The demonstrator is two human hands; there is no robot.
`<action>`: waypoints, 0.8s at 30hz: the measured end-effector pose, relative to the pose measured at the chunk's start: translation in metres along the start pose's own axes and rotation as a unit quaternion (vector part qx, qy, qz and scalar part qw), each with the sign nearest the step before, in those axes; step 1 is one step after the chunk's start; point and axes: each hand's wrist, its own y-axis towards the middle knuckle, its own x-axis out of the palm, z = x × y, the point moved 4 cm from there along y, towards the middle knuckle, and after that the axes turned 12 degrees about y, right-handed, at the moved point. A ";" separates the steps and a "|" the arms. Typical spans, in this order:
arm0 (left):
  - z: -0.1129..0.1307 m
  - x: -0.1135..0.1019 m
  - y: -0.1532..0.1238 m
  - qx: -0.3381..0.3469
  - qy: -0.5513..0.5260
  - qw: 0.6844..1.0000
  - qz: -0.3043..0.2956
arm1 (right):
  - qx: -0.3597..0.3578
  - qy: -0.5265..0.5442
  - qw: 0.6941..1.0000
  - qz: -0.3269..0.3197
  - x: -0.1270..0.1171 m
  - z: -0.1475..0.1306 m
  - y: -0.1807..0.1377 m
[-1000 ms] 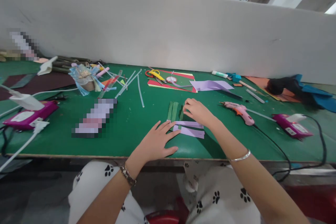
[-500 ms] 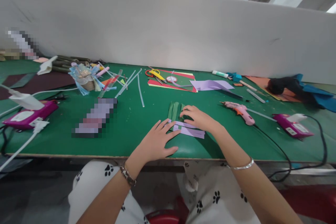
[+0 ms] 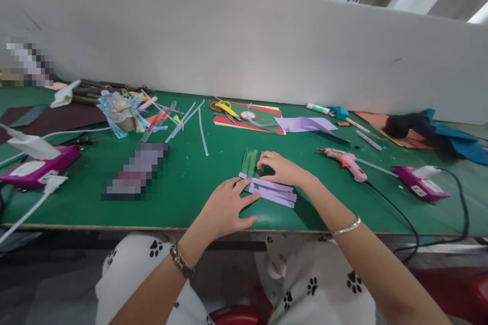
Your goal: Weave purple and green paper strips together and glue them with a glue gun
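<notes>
Purple paper strips [image 3: 272, 194] lie crosswise over green paper strips [image 3: 249, 161] on the table in front of me, the two sets interlaced. My left hand [image 3: 226, 206] rests flat with spread fingers, its fingertips on the left end of the purple strips. My right hand [image 3: 282, 168] is bent over the weave from the right, fingers curled and fingertips pinched on a green strip near its upper part. The palm hides part of the green and purple strips beneath.
A pink glue gun [image 3: 345, 162] with a black cord lies to the right, near a purple power strip [image 3: 419, 183]. Yellow-handled scissors [image 3: 227, 108] rest on coloured paper behind. Purple paper [image 3: 305, 124] lies beside them. Clear glue sticks [image 3: 203, 132] and another purple power strip [image 3: 40, 167] are left.
The right ends of the purple strips have fanned slightly downward and apart. My right hand has shifted a little left with its fingers curled more. My left hand stays on the strips.
</notes>
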 end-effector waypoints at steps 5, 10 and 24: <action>-0.014 -0.005 -0.001 -0.036 0.008 0.999 0.017 | 0.008 -0.001 1.000 -0.019 -0.003 -0.001 0.002; -0.084 -0.033 -0.029 -0.232 0.068 0.961 0.134 | 0.052 0.022 0.996 0.066 -0.020 0.007 -0.017; -0.097 -0.029 -0.041 -0.325 0.081 0.928 0.163 | 0.057 0.055 0.991 0.110 -0.006 -0.023 -0.037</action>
